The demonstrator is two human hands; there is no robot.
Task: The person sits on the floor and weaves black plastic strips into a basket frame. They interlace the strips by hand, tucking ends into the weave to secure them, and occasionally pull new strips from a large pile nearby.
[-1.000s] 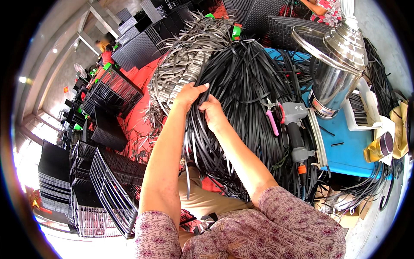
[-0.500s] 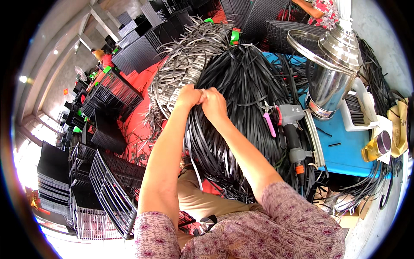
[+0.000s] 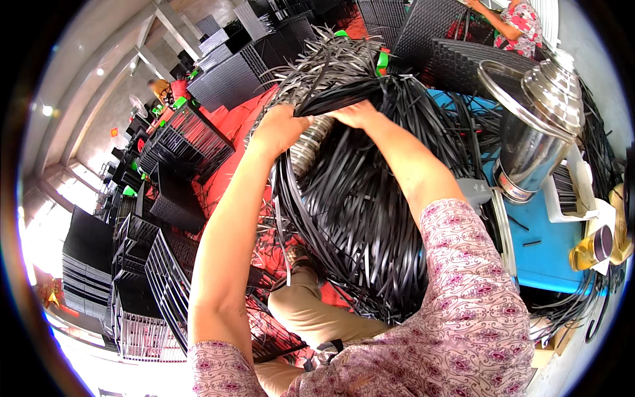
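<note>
Plainly, the black strips [image 3: 370, 212] fill the middle of the frame, most of them spreading below and right of both hands. The left grip [image 3: 278, 130], above and left of centre, is closed around a lock of them, and loose ends hang beneath it. The right grip [image 3: 358, 115], just beside it at upper centre, touches the same lock where it arches across; its fingers are partly hidden, so I cannot tell whether they clamp. A grey bundle [image 3: 312, 149] shows between the hands and below them.

At the right, a blue bench [image 3: 539, 266] carries a steel pot [image 3: 529, 155], a white tray [image 3: 574, 213] and a yellow jar [image 3: 582, 257] with a dark lid. A red covering [image 3: 245, 119] lies on the floor at centre left. Black woven panels [image 3: 221, 83] stand at upper left, and a co-worker [image 3: 522, 30] is at upper right.
</note>
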